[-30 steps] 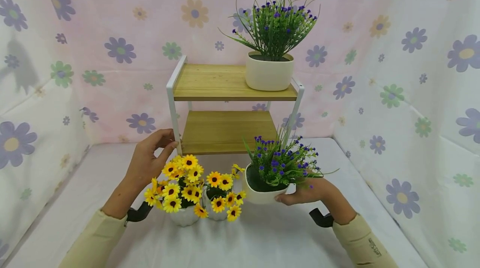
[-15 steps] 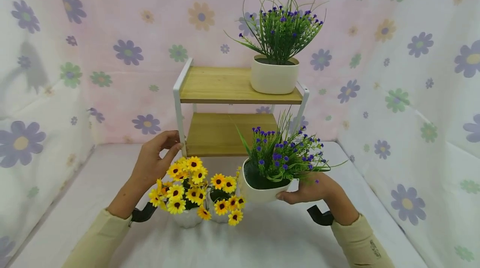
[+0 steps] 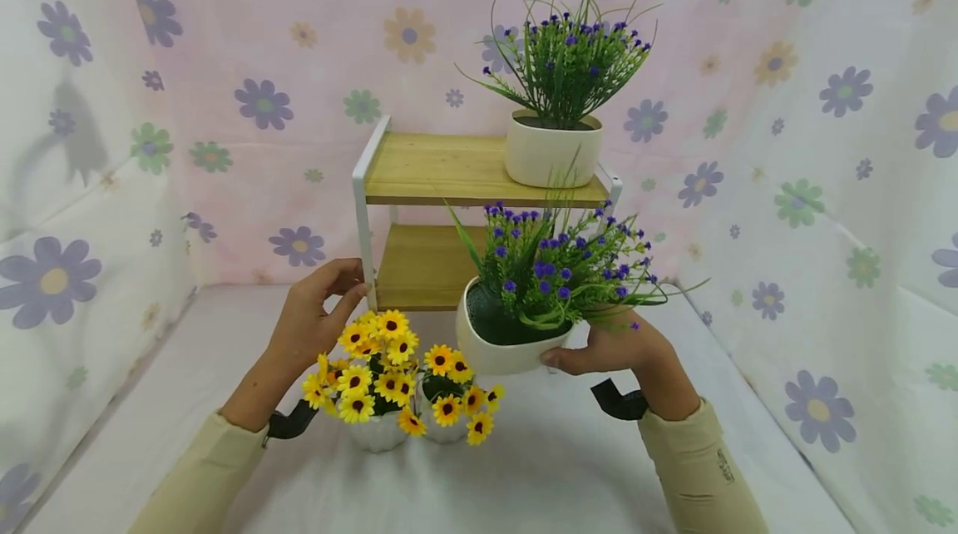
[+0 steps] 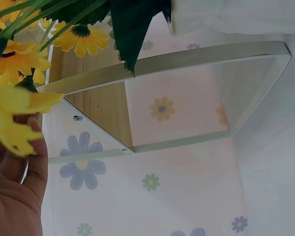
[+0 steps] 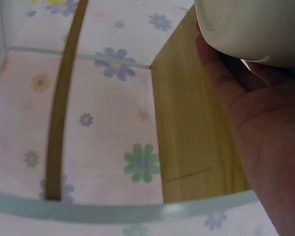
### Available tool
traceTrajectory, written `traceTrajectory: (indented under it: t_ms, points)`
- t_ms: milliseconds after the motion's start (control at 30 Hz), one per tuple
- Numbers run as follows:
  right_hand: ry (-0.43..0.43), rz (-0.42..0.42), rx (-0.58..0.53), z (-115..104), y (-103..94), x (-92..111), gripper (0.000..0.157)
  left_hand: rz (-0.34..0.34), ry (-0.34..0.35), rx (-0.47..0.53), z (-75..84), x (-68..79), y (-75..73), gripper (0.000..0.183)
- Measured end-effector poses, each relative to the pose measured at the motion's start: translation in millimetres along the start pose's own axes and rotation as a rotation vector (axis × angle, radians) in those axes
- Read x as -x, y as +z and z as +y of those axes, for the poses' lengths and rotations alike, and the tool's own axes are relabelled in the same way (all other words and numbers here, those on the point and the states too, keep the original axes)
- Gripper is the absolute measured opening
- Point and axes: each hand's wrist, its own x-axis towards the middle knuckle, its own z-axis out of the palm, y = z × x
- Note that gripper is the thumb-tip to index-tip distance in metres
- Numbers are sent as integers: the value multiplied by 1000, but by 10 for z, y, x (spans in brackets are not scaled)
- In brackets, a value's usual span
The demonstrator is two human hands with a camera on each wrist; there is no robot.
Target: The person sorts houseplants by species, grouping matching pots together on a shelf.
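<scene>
A: What are the fingers doing?

B: The right hand (image 3: 624, 344), right of centre in the head view, grips a cream oval pot of purple flowers (image 3: 494, 355), thumb on its near side. The left hand (image 3: 308, 322), left of centre, pinches the front post (image 3: 364, 243) of a two-tier rack (image 3: 434, 155).

A: Why hold them so?

B: Gripping low probably spares the stems, which splay right over the wrist. The pot is tilted, off the desk (image 3: 539, 459), in front of the lower shelf (image 3: 415, 268). The left hand perhaps steadies the rack.

A: And around them?

B: Two small white pots of sunflowers, the left one (image 3: 377, 432) and the right one (image 3: 446, 426), stand side by side at lower centre. A matching purple-flowered pot (image 3: 554, 153) sits upper right, on the top shelf's right end.

A: Do the wrist cameras add anything?

B: The right wrist view shows fingers (image 5: 223, 81) under the pot, hidden from the head. The left wrist view reveals a screw (image 4: 78, 118) in the rack's frame, though petals partly cover those fingertips.
</scene>
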Motion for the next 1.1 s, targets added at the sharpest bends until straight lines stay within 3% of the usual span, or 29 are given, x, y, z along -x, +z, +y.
traceTrajectory:
  t_ms: [200,400,567,667,767,933,1100]
  points:
    - [1,66,-15,-128,-107,-291,102,-2,-3,1,-2,7,1,31]
    - [35,87,-172,-240,-206,-604,112,-6,-8,1,1,10,3,31]
    - [-51,132,-279,-291,-291,-923,112,-4,-13,-7,6,3,2,31]
    - [-128,146,-316,-313,-328,-1110,111,-4,-15,-1,0,2,1,31]
    - [-153,145,-327,-340,-361,-1263,105,-6,-8,6,-13,0,2,31]
    - [-33,160,-263,-386,-402,-1427,77,-4,2,4,-38,0,5,31]
    - [82,180,-180,-408,-389,-1536,69,-9,-11,5,-44,8,5,31]
